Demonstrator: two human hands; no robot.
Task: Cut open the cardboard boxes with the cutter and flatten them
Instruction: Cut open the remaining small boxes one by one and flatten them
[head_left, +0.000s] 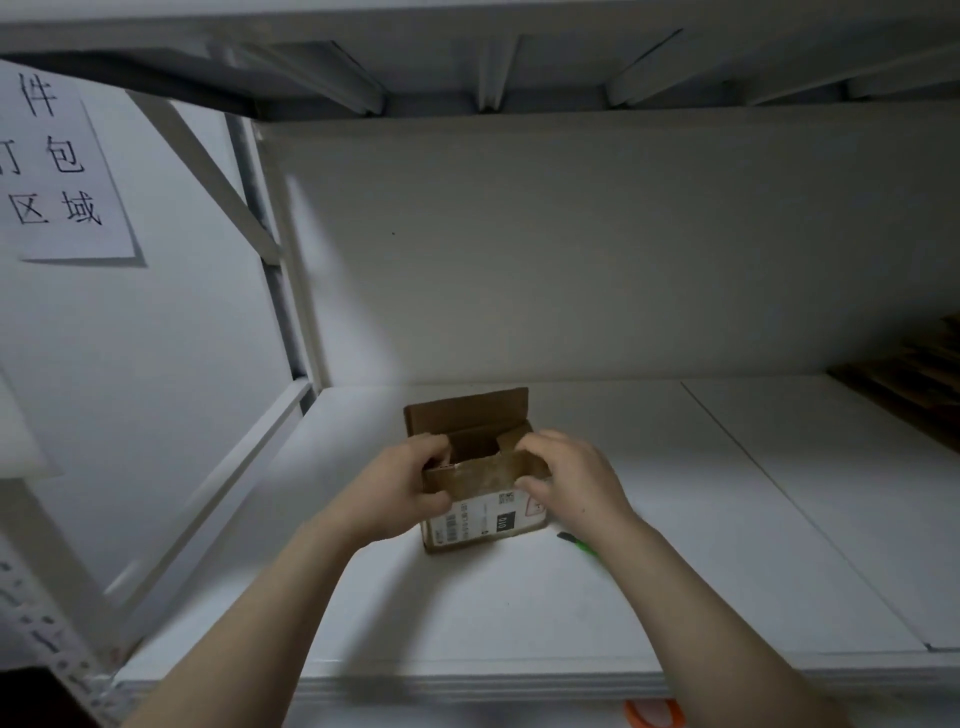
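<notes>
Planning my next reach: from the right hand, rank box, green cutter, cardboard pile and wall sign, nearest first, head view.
1. box, gripped by the right hand
2. green cutter, beside the wrist
3. cardboard pile, far right
4. wall sign, upper left

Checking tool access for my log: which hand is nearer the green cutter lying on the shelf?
Right. The right hand grips the cardboard box at its right side, beside the cutter; the left hand grips its left side, across the box.

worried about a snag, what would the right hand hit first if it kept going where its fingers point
The cardboard box: the right hand points left, gripping its near flap. Beyond, probably the left hand; depth is unclear.
</notes>
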